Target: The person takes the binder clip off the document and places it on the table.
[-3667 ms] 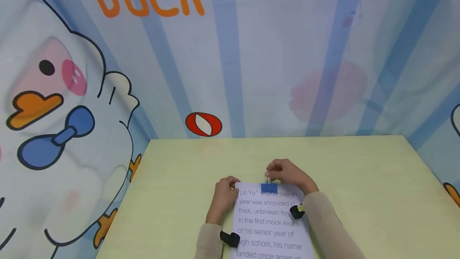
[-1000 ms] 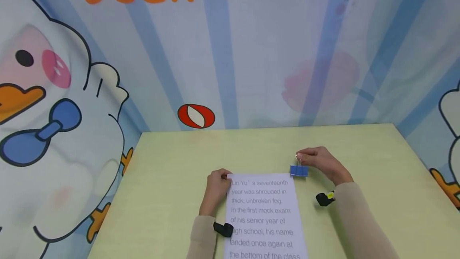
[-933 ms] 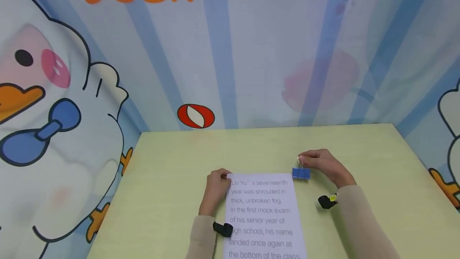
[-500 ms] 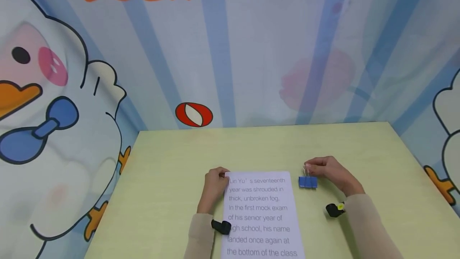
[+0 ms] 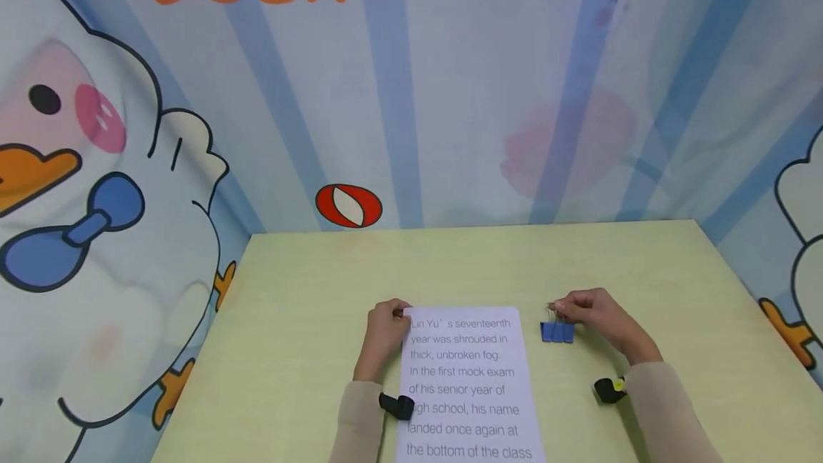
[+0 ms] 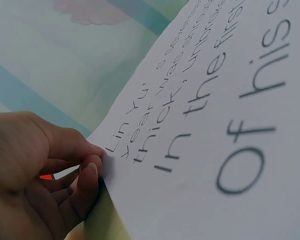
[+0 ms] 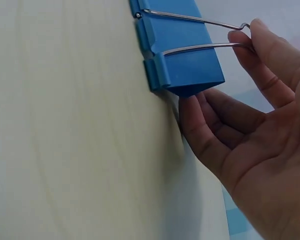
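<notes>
A blue binder clip [image 5: 556,333] with wire handles is held by my right hand [image 5: 604,320], to the right of the paper. In the right wrist view, thumb and a finger pinch a wire handle of the clip [image 7: 177,45], and other fingers lie under its blue body. My left hand [image 5: 384,334] grips the top left corner of a printed sheet of paper [image 5: 463,384]. The left wrist view shows thumb and finger of the left hand [image 6: 45,170] pinching that corner of the paper [image 6: 190,135]. Whether there is more than one sheet, I cannot tell.
A pale yellow table [image 5: 289,320] lies under both hands. Behind and beside it hangs a blue-striped cloth backdrop [image 5: 450,91] with a printed duck [image 5: 116,234]. Each wrist bears a small black camera, the left one [image 5: 396,406] over the paper's left edge.
The binder clip has come off the paper's top edge. My right hand has carried it rightward and then down nearer the table. The left hand keeps its grip on the corner.
</notes>
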Motion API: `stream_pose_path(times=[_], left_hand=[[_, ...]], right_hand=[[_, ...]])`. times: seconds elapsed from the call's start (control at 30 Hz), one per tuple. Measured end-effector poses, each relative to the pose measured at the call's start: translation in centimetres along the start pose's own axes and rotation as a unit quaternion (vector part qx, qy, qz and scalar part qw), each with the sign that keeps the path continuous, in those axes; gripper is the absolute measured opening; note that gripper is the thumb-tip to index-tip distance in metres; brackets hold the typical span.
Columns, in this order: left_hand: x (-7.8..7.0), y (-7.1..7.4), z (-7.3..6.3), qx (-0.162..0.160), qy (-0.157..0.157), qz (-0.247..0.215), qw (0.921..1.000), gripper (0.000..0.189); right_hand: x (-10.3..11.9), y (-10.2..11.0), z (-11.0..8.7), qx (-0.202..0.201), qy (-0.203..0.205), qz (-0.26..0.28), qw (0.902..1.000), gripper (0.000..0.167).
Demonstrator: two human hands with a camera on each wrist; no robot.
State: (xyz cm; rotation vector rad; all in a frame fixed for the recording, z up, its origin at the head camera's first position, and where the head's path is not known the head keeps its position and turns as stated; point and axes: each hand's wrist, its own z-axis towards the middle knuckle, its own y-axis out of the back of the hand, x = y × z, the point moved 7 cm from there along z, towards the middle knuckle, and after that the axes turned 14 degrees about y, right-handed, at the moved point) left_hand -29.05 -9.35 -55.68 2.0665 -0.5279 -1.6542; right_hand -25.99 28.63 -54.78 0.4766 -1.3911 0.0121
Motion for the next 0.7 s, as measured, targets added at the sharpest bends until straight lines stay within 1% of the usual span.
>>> stream_pose_path(times=[0.13,0.37,0.53,0.7], left_hand=[[0.0,0.2,-0.1,-0.005,0.004,0.001,1.0,0.017],[0.2,0.5,-0.3,-0.008,0.015,0.001,0.9998,0.017],[-0.1,0.1,-0.3,-0.003,0.009,0.002,1.0,0.018],[-0.2,-0.3,-0.3,0.003,0.009,0.005,0.9999,0.018]], right_hand=[[0.2,0.1,0.0,-0.016,0.01,-0.027,0.9995,0.027],[0.0,-0.2,0.1,-0.033,0.011,-0.055,0.9979,0.032],[-0.1,0.1,-0.4,-0.045,0.005,-0.064,0.9969,0.033],[-0.1,0.5,-1.0,-0.046,-0.006,-0.066,0.9968,0.035]])
